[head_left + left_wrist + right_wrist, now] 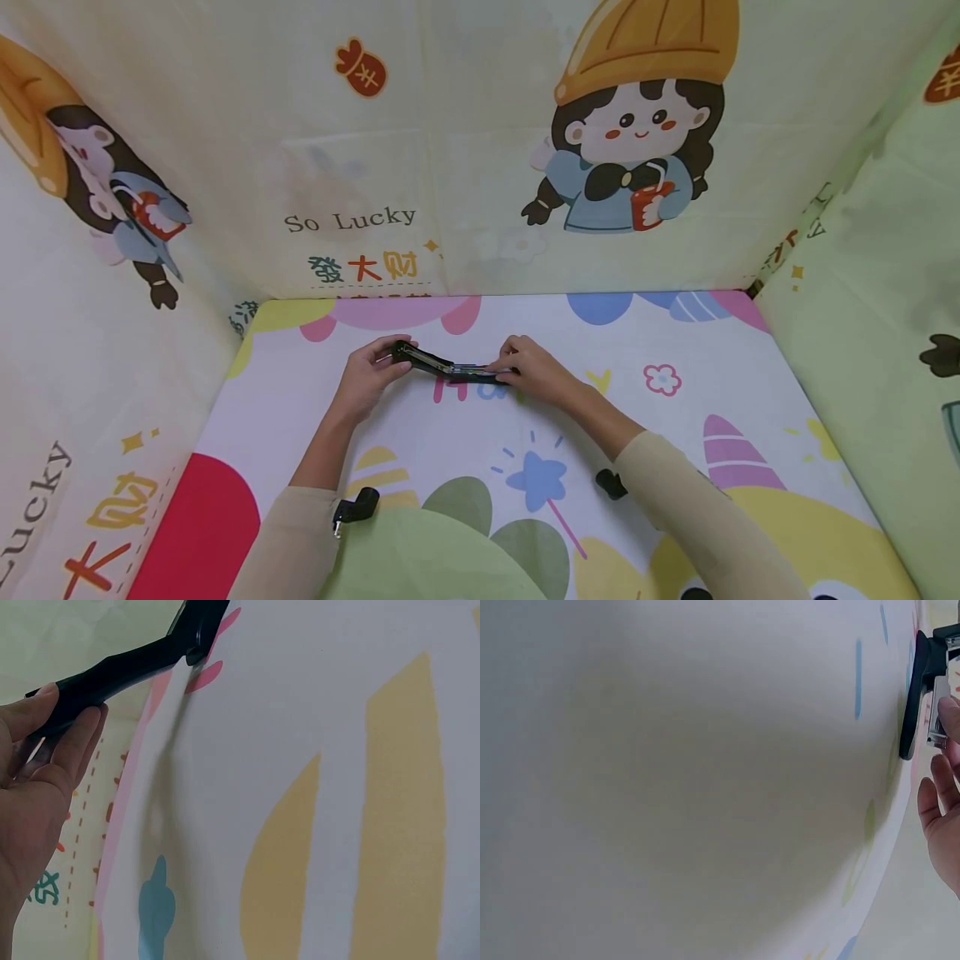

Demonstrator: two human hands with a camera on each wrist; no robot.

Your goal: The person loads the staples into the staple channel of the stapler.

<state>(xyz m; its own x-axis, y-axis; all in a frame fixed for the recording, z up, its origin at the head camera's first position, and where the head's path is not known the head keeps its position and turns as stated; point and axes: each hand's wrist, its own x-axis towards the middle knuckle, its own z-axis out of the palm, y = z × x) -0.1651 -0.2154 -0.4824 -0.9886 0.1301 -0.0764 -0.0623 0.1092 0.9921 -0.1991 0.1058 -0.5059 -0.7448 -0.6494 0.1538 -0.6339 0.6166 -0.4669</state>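
Note:
A black stapler [425,359] with a metal staple channel [938,694] is folded wide open between both hands, above the tabletop. My left hand [363,385] grips the end of its raised top arm, thumb on one side and fingers on the other, as the left wrist view also shows. On the opposite half, my right hand [538,372] pinches at the metal channel. In the right wrist view the thumb [949,718] lies on that channel, beside the long black base [913,712]. Part of the right hand is cut off by that view's edge.
The tabletop [300,417] carries a cartoon-printed cover. Printed cloth walls stand at the back [480,167], left [45,292] and right [862,275]. Small black devices are on the left wrist [357,505] and by the right wrist [611,484].

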